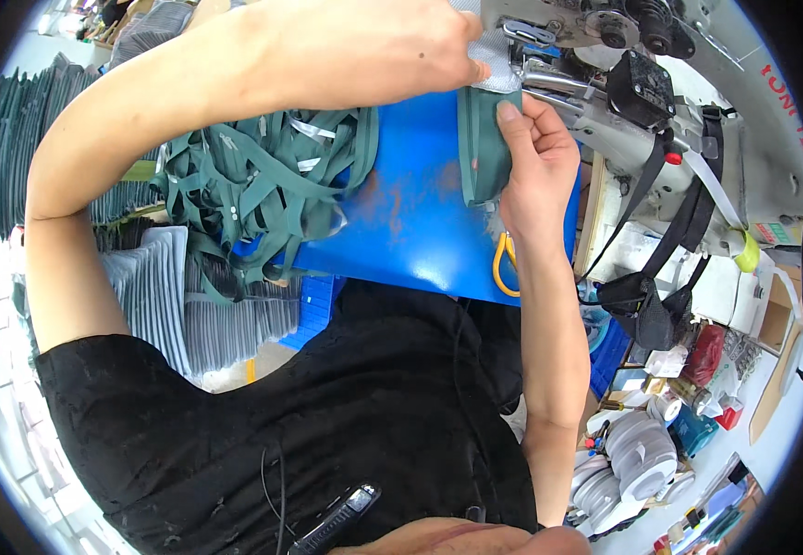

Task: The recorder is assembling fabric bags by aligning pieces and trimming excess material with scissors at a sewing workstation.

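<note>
- Green fabric strip (482, 153), in the head view, lies right of the upper centre of the frame, over the blue table (406, 208); its long axis runs nearly up and down the picture, its top end meeting a grey mesh piece (498, 67) and its lower end pointing toward the bottom edge.
- Right hand (540, 162) sits just right of the strip, the nearer of the two; thumb and forefinger pinch its right edge close to the upper end, so the length hangs down and left of those fingertips.
- Left hand (447, 55) reaches in along the top of the frame, its bent fingers touching the mesh above the strip; whether they grip or only press cannot be told.
- Sewing machine (558, 88) parts stand at the upper right, just beside the mesh; yellow scissor handles (503, 265) lie below the strip, near the right wrist.
- Heaped green straps (258, 180) fill the table left of centre; grey panels (226, 319) stand stacked below them.
</note>
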### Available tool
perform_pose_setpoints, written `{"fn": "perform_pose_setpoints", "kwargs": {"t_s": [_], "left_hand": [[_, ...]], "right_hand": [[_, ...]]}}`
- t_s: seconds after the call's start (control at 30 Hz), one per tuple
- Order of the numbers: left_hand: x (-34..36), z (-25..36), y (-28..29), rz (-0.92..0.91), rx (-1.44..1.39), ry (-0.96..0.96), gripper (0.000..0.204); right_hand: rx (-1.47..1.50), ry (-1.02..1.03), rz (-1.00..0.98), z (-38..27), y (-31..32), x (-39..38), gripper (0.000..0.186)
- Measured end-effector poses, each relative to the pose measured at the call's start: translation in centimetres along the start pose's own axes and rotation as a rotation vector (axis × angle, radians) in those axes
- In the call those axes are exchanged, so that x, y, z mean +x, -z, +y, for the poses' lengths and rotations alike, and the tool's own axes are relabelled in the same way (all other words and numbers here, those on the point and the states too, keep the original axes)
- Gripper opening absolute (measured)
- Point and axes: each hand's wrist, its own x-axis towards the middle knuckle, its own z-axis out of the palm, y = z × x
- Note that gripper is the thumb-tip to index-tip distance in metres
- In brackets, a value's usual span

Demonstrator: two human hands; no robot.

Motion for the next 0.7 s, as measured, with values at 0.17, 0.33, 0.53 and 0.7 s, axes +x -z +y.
{"fn": "perform_pose_setpoints", "kwargs": {"t_s": [0.17, 0.33, 0.53, 0.7], "left_hand": [[1.0, 3.8, -1.9, 0.070, 0.273, 0.225, 0.043], [3.2, 6.9, -3.6, 0.174, 0.049, 0.314, 0.029], [5.8, 8.4, -5.9, 0.515, -0.376, 0.709, 0.019], [-0.2, 12.6, -11.3, 0.684, -0.488, 0.523, 0.108]], "right_hand": [[-0.015, 0.012, 0.009, -0.1, -0.5, -0.1, 0.020], [-0.020, 0.104, 0.013, 0.7, 0.2, 0.0, 0.020], [0.006, 0.121, 0.019, 1.3, 0.3, -0.3, 0.022], [-0.049, 0.071, 0.023, 0.6, 0.6, -1.9, 0.030]]}}
